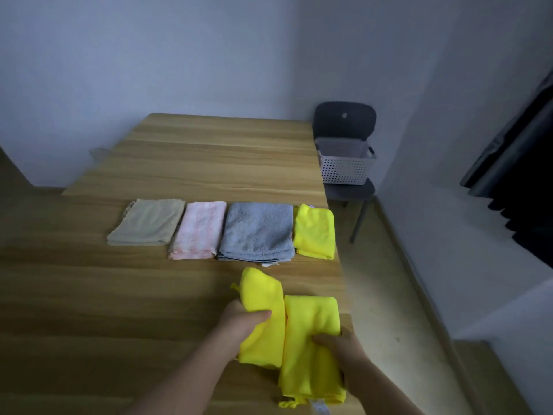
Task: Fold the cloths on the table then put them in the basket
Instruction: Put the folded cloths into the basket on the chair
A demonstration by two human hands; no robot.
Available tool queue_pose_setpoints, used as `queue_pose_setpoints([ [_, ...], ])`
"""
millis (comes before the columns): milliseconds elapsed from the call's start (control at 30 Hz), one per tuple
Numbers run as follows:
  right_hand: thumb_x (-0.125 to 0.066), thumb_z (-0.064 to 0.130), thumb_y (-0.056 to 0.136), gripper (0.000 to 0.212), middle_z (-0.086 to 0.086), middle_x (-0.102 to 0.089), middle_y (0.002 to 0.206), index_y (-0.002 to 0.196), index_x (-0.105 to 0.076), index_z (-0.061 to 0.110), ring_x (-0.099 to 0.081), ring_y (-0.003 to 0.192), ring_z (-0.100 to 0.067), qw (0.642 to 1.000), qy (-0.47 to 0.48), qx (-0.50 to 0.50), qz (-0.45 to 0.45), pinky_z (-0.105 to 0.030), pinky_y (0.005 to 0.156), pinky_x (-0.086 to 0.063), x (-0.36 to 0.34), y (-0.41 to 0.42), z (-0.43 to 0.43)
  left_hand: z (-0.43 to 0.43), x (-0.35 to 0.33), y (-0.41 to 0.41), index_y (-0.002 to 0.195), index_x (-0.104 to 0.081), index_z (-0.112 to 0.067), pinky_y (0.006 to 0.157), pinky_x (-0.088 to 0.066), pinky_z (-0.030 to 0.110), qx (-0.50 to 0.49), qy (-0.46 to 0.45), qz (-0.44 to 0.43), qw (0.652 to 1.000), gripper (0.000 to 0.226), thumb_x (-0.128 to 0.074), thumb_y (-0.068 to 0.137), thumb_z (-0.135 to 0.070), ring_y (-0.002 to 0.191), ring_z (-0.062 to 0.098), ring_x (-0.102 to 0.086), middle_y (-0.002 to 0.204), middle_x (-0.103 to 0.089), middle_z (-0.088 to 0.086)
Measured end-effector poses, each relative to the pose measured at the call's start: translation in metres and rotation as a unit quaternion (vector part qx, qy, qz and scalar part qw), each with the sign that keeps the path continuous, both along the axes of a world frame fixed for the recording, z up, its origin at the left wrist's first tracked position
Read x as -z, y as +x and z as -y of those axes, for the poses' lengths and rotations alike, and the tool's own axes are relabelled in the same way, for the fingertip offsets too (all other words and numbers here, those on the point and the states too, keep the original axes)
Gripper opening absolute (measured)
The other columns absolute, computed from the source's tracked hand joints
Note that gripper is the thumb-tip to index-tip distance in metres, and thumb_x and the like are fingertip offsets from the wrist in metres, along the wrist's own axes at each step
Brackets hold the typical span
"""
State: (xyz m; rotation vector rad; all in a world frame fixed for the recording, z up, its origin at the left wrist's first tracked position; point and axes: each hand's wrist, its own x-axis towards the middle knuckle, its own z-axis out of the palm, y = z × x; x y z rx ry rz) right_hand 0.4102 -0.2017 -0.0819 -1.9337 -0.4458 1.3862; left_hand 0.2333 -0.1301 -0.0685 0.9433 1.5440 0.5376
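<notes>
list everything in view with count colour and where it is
light wooden plank table: one, light brown, middle of view
folded beige towelling cloth: one, beige, left end of the row on the table
folded pink fluffy cloth: one, pale pink, second in row
folded grey terry cloth: one, grey, third in row
small folded yellow cloth: one, bright yellow, right end of row
left-held yellow microfibre cloth: one, bright yellow, near table edge
right-held yellow microfibre cloth: one, bright yellow, right of it
perforated plastic basket: one, pale grey, on the chair seat
dark padded chair: one, dark grey, past the table's right edge
left hand: one, fingers grip the left-held cloth
right hand: one, fingers grip the right-held cloth
</notes>
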Motion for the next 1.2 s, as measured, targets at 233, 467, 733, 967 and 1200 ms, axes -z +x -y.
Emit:
queue_pose_setpoints([
  [233, -0.064, -0.005, 0.079, 0.031, -0.024, -0.063, 0.098, 0.109, -0.056, -0.005, -0.059, 0.087, -0.034, 0.995, 0.019, 0.091, -0.037, -0.041, 0.074, -0.051, -0.005, 0.167, 0.084, 0.063, 0.004, 0.173, 0.101, -0.066, 0.002, 0.074, -0.046, 0.027, 0.068, 0.008, -0.006, 0.998, 0.031, -0.077, 0.074, -0.01, 0.085, 0.023, -0.062, 0.091, -0.065, 0.012],
  [467, -0.064, 0.002, 0.081, 0.016, -0.017, -0.061, 0.089, 0.093, -0.054, 0.005, -0.058, 0.087, -0.036, 0.986, 0.02, 0.162, -0.033, -0.047, 0.082, -0.049, -0.015, 0.31, 0.138, 0.111, 0.001, 0.319, 0.102, -0.065, -0.005, 0.09, -0.05, 0.036, 0.137, -0.013, -0.008, 0.99, 0.027, -0.074, 0.077, -0.009, 0.098, 0.029, -0.065, 0.106, -0.068, 0.018],
  [733, -0.062, 0.006, 0.083, 0.014, -0.014, -0.059, 0.089, 0.082, -0.052, 0.015, -0.056, 0.079, -0.031, 0.984, 0.028, 0.165, -0.066, -0.039, 0.068, -0.046, -0.027, 0.384, 0.12, 0.081, -0.011, 0.393, 0.107, -0.062, -0.003, 0.089, -0.05, 0.036, 0.124, -0.034, 0.004, 0.992, 0.029, -0.071, 0.08, -0.009, 0.097, 0.03, -0.064, 0.108, -0.066, 0.018],
  [967, -0.063, 0.011, 0.084, 0.014, -0.009, -0.058, 0.086, 0.083, -0.051, 0.02, -0.055, 0.075, -0.026, 0.99, 0.039, 0.119, -0.07, -0.03, 0.054, -0.041, -0.041, 0.433, 0.023, -0.004, -0.02, 0.447, 0.118, -0.056, -0.003, 0.092, -0.048, 0.04, 0.088, -0.032, 0.025, 0.995, 0.042, -0.071, 0.081, -0.015, 0.102, 0.032, -0.06, 0.115, -0.063, 0.018],
  [1200, -0.061, 0.011, 0.087, 0.016, -0.011, -0.057, 0.084, 0.099, -0.051, 0.012, -0.055, 0.073, -0.026, 0.992, 0.06, 0.103, -0.037, -0.035, 0.066, -0.044, -0.048, 0.47, -0.136, -0.157, -0.029, 0.469, 0.123, -0.053, -0.005, 0.098, -0.045, 0.046, 0.055, -0.01, 0.031, 0.998, 0.05, -0.073, 0.08, -0.019, 0.107, 0.034, -0.058, 0.118, -0.061, 0.016],
])
